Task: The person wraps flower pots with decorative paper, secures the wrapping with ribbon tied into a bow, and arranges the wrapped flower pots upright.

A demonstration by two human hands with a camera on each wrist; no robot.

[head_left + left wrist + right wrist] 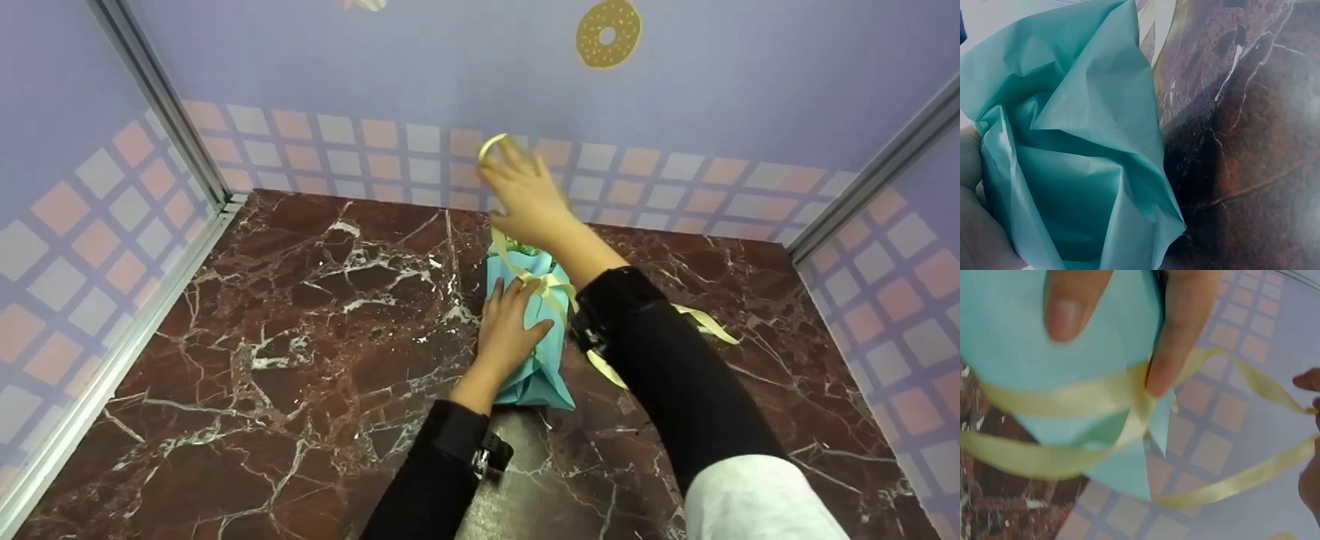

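Note:
A bundle in light blue wrapping paper (551, 345) lies on the marble-patterned surface, with a bit of green showing at its far end. Yellow ribbon (553, 283) crosses the paper. My left hand (514, 330) rests on the bundle, one finger pressing where the ribbon crosses. In the left wrist view the near end of the paper (1089, 169) is folded and creased beside that hand. Raised past the far end, my right hand (529, 195) pinches yellow ribbon, which loops above its fingers. In the right wrist view two ribbon strands (1241, 475) run to its fingertips (1309, 481).
A loose ribbon tail (709, 324) lies on the surface to the right, partly behind my right sleeve (675, 375). The checked back wall (420, 146) stands close behind the bundle. Side panels with metal edges (161, 82) bound the surface at left and right.

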